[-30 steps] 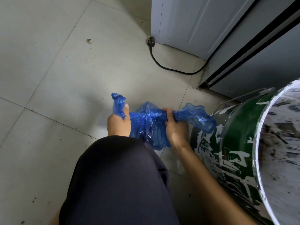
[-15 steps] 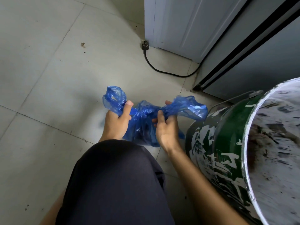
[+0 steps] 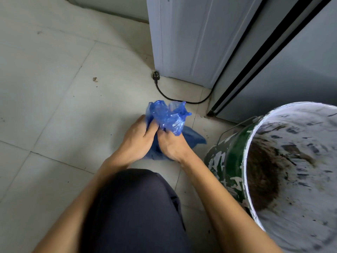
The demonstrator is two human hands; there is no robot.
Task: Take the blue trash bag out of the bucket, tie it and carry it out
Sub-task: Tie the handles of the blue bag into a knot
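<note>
The blue trash bag [image 3: 170, 119] lies on the tiled floor in front of my knee, outside the bucket. Its crumpled top ends stick up together above my fingers. My left hand [image 3: 136, 141] and my right hand [image 3: 173, 145] are pressed side by side, both closed on the gathered neck of the bag. The bag's body shows below and to the right of my right hand. The green, paint-splashed bucket [image 3: 235, 161] stands at the right, its dirty white inside holding no bag.
A black plug and cord [image 3: 156, 77] lie on the floor beyond the bag, beside a white appliance [image 3: 187, 42]. A grey cabinet with a dark gap [image 3: 255, 57] rises behind the bucket. My dark-trousered knee [image 3: 135, 212] fills the lower middle. Open tiled floor spreads left.
My hands were apart, pulling the bag's two ends sideways. Now they have come together over the bag's neck and both ends stand up in one bunch. The view shifted down and right.
</note>
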